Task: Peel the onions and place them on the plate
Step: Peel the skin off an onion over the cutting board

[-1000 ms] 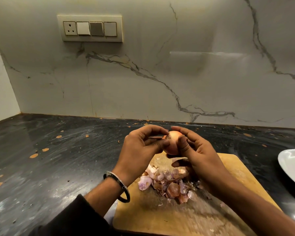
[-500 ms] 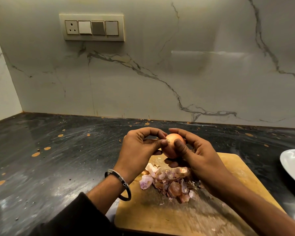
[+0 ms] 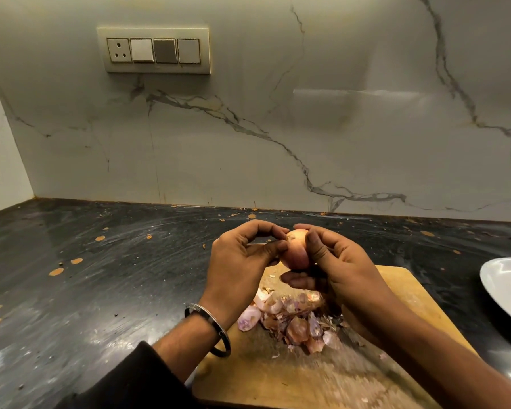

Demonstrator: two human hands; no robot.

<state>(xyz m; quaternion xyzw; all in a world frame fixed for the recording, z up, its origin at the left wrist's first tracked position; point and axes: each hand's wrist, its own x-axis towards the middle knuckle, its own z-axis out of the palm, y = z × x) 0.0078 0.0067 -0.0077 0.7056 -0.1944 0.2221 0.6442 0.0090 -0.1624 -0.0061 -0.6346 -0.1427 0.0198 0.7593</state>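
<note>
Wooden board lies on our desk; above it our right hand grips the onion, left hand fingers pinching its skin; plate right of the board.

Onion held in both hands above the cutting board.

Right hand cups the onion, thumb across its front; left hand pinches at the onion's top with thumb and forefinger. Pile of peels lies on the wooden cutting board, directly below the hands. Dark desk carries the board. White plate at right edge, apart from the board. Metal bangle on left wrist.
</note>
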